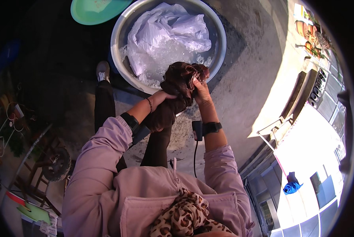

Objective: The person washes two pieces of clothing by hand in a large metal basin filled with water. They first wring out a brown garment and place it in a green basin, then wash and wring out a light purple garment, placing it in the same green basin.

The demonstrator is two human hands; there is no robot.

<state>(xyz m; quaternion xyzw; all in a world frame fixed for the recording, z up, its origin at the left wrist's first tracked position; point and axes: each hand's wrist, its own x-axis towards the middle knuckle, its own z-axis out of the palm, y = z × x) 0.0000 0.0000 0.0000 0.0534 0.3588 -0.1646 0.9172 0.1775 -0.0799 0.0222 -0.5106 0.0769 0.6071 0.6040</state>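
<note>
Concrete floor (244, 79), metal basin (220, 43), seemingly outdoor yard

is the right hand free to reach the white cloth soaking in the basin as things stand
Probably not at once. The right hand is clamped on the dark brown cloth, as is the left hand. The white cloth lies uncovered in the metal basin just beyond, so nothing else blocks it.

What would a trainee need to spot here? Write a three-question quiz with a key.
1. True or false: both hands grip the brown cloth.
2. What lies in the metal basin? A) white fabric in suds B) dishes C) shoes
3. Which hand is higher on the cloth?

Key:
1. True: left hand and right hand both clasp it.
2. A: white fabric.
3. The right hand.
</note>
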